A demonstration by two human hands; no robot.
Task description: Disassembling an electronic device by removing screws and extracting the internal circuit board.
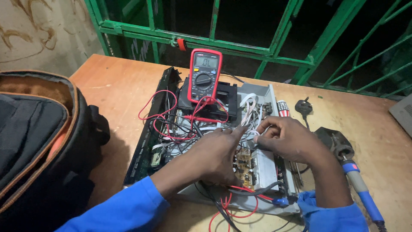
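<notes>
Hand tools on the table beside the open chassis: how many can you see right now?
2. A striped-handled screwdriver lies just right of the chassis, near the black plug. A blue-handled soldering iron lies farther right, toward the near edge. Others may be hidden under the arms.

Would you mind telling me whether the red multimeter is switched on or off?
On: the multimeter, propped on the opened device's black drive, shows characters on its display.

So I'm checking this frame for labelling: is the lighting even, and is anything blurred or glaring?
Head view: light falls on the table and the opened device, while beyond the green grille it is black; the bag at left is dim; the left hand and right hand are sharp; no strong glare on the multimeter.
</notes>
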